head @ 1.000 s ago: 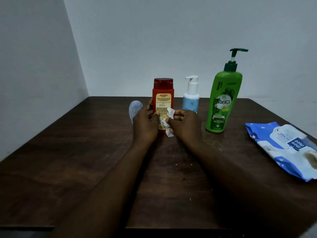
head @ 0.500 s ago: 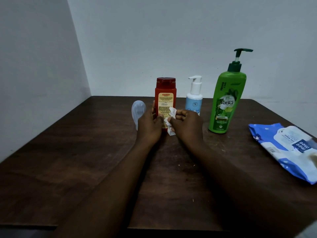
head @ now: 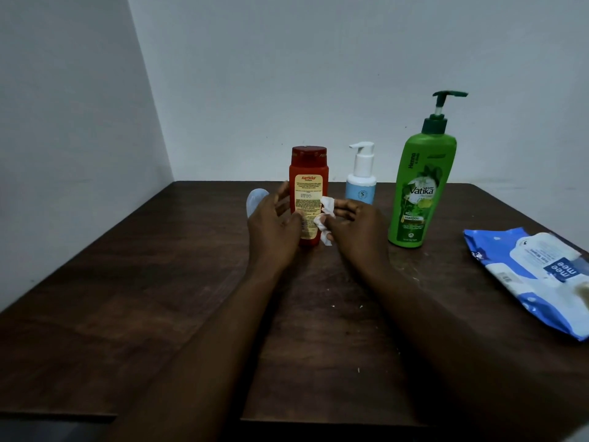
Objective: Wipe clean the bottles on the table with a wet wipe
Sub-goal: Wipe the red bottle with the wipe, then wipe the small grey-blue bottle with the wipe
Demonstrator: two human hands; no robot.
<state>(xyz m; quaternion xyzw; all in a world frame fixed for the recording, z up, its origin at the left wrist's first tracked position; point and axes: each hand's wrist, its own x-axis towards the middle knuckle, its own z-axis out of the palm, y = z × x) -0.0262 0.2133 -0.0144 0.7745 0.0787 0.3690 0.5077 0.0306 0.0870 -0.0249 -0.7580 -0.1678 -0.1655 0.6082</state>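
My left hand (head: 274,224) grips the red Karthika bottle (head: 308,186); my right hand (head: 353,228) pinches a wet wipe (head: 325,215) against it. Vatika shampoo (head: 417,193) stands right of that hand.

Small bottle (head: 361,183) stands between capped bottle (head: 308,173) and tall bottle (head: 417,193).

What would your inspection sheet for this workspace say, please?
Surface: dark wooden table, a few pale specks.
Job's things: red bottle, white pump bottle and green pump bottle, all upright; wet wipe against the red bottle's side.
Clutter: blue wipes pack lying at the right edge; pale translucent object behind the left hand.
Hands: left hand holds the red bottle; right hand pinches the wet wipe.
Cables: nothing seen.
Surroundings: plain walls meeting in a corner.
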